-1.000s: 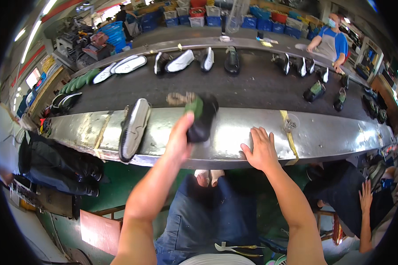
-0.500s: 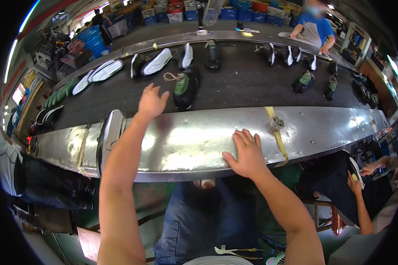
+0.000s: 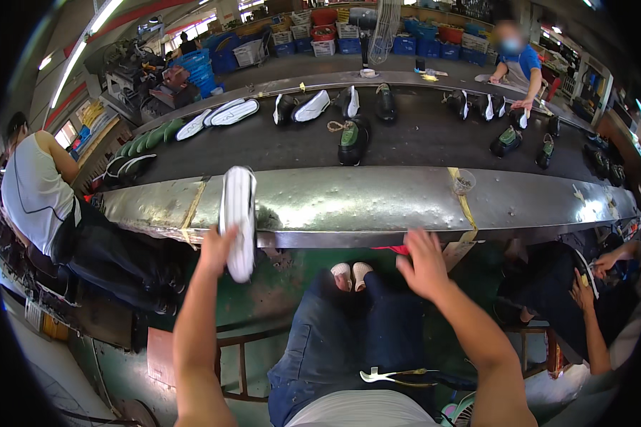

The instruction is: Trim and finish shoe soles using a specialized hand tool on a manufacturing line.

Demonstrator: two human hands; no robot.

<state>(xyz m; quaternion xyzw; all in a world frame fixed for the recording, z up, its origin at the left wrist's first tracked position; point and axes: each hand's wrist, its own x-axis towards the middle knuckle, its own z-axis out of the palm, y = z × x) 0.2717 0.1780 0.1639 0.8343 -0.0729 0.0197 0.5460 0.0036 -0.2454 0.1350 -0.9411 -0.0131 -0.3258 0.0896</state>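
Left hand (image 3: 217, 249) now back from belt, fingers gripping white-soled shoe (image 3: 239, 217); right hand (image 3: 424, 263) off steel ledge (image 3: 377, 203), fingers spread, empty

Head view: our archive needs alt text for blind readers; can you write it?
Seen from above, a seated person's left hand grips a white shoe sole at the edge of a long shiny metal bench, while the open right hand hovers below the edge. Beyond, dark shoes lie on a black conveyor belt.

Bare forearms, dark blue jeans, white-toed shoes, pale top
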